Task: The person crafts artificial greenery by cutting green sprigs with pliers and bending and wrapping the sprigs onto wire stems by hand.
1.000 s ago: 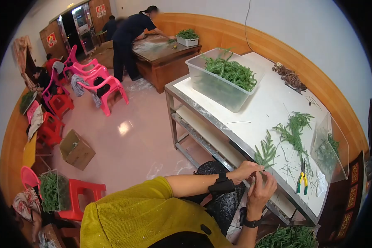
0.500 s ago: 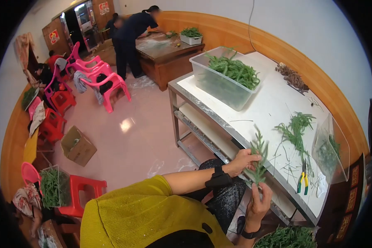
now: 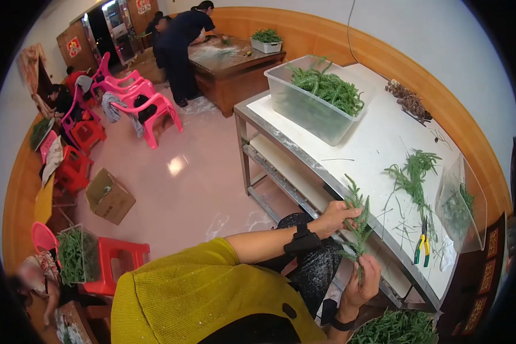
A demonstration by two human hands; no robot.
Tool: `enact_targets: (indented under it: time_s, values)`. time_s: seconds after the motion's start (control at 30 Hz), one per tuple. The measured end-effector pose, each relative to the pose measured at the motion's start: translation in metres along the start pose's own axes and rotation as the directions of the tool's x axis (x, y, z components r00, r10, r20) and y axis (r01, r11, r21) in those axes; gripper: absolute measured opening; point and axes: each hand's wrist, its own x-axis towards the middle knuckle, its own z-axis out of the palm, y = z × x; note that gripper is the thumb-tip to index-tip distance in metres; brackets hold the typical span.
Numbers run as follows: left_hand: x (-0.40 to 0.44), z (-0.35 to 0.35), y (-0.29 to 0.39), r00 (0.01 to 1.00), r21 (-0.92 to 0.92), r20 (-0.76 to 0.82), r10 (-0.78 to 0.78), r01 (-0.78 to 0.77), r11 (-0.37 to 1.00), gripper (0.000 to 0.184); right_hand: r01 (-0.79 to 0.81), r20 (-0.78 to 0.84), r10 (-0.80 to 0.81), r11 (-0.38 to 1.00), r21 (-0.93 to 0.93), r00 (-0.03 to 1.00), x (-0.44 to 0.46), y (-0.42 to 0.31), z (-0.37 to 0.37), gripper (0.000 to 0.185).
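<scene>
Left hand [image 3: 336,219]: gripping green sprig [image 3: 359,232] — midway
Right hand [image 3: 363,281]: pinching its lower end
Pliers [image 3: 422,246]: right — on white table [image 3: 361,137]

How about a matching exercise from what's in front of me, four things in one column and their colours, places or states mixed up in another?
Column one:
1. Pliers
2. Cardboard box
3. Large translucent tub
4. Sprig

Column two:
A. Standing on the pink floor
B. Held by the left hand and right hand
C. Heaped with greenery
D. Yellow and green handles

Right pairs: 1-D, 2-A, 3-C, 4-B
</scene>
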Motion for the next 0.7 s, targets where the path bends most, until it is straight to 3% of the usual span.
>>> enact_targets:
  time_s: [0.2,0.5,0.6,0.67,0.7]
  values:
    - [-0.005,-0.004,0.012,0.994,0.028,0.039,0.102,-0.103,0.994,0.015,0.042,0.001,-0.042,0.999,-0.024,0.999,-0.004,-0.004,0.004,0.022]
    - [-0.009,-0.008,0.01,0.995,-0.004,0.03,0.093,-0.093,0.996,0.016,0.021,0.018,-0.021,1.0,-0.021,1.0,-0.008,-0.01,0.005,0.024]
    - [-0.01,-0.007,0.011,0.997,0.06,-0.035,0.069,-0.067,0.996,0.017,-0.001,-0.007,0.001,1.0,-0.001,1.0,-0.01,-0.004,0.005,0.022]
    - [-0.011,-0.008,0.017,0.991,0.253,-0.023,0.13,-0.12,0.96,0.02,-0.027,-0.034,0.027,1.0,-0.01,0.999,-0.009,-0.002,0.005,0.021]
    - [-0.013,0.002,0.021,0.976,0.264,-0.055,0.212,-0.19,0.945,0.024,-0.069,-0.051,0.068,0.998,-0.012,0.996,-0.005,-0.004,0.003,0.021]
